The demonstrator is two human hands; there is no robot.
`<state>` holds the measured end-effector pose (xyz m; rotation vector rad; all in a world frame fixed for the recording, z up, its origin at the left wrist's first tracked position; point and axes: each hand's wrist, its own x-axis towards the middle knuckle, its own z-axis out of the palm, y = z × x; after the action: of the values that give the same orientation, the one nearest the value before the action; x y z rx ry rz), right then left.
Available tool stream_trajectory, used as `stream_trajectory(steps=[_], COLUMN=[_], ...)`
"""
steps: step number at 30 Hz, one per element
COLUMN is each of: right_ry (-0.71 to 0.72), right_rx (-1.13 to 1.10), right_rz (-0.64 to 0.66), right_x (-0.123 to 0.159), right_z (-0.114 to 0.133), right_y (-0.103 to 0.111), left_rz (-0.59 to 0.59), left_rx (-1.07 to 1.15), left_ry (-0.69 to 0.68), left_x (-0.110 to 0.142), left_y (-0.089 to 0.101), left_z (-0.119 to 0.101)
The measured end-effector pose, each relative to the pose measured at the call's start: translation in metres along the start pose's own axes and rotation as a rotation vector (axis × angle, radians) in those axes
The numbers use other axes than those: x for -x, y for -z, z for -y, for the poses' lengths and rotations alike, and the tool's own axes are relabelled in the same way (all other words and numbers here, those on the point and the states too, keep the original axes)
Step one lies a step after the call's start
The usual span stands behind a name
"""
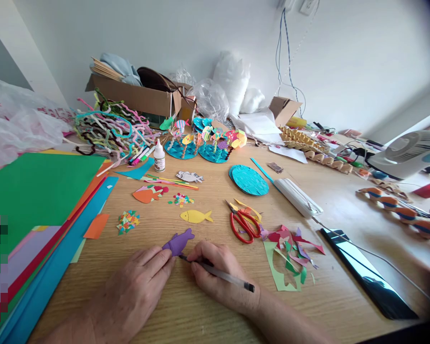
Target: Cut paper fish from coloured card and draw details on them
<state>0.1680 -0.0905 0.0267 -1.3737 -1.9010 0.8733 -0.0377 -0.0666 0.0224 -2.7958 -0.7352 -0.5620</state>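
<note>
Close in front of me lies a purple paper fish (179, 242), partly covered by the fingers of my left hand (139, 274). These fingers are close together and hold the fish against the table. My right hand (220, 274) grips a pen (227, 276) with a clear barrel and a black end, its tip beside the fish's lower edge. Just beyond is a yellow paper fish (195, 216) with an eye and gill line drawn on it. Red-handled scissors (244, 224) rest open to the right. Farther back are orange paper fish (146, 194) and a white patterned fish (189, 177).
Coloured paper sheets (39, 186) are stacked at left. Small paper bits (128, 221), a glue bottle (159, 157), blue ovals (250, 180) and finished fish models (215, 152) stand farther back. Paper scraps (290, 248), a power strip (297, 197) and a phone (369, 274) occupy the right.
</note>
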Motion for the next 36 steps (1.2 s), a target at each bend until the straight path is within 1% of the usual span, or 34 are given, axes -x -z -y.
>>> stream_trajectory(steps=[5, 8, 13, 17, 21, 25, 31, 36], right_ry=[-0.021, 0.009, 0.025, 0.024, 0.031, 0.02, -0.008, -0.005], right_rx=[-0.008, -0.021, -0.013, -0.006, -0.007, -0.009, 0.003, -0.017], right_rz=[-0.042, -0.058, -0.044, -0.04, -0.04, -0.031, -0.045, -0.049], right_x=[0.0014, 0.0014, 0.0, -0.0017, -0.0023, -0.0012, -0.0005, -0.0005], right_z=[-0.0016, -0.002, -0.0012, -0.0009, -0.0016, -0.0028, -0.0016, -0.0009], right_y=[-0.0004, -0.0006, -0.0012, -0.0018, -0.0019, -0.0019, -0.0005, 0.0001], left_rz=[-0.035, -0.019, -0.026, -0.043, -0.029, -0.014, -0.017, -0.017], left_rx=[0.0, 0.0, -0.03, -0.023, -0.003, 0.004, 0.026, 0.021], left_ry=[-0.002, 0.007, 0.01, 0.019, 0.032, 0.016, 0.016, 0.015], left_x=[-0.0026, -0.0041, -0.0028, -0.0037, -0.0045, -0.0022, 0.0004, -0.0008], left_y=[0.0032, 0.0028, -0.0007, 0.0014, 0.0037, 0.0016, -0.002, 0.0001], left_z=[-0.0001, -0.0005, -0.0004, -0.0016, -0.0025, -0.0014, -0.0012, -0.0006])
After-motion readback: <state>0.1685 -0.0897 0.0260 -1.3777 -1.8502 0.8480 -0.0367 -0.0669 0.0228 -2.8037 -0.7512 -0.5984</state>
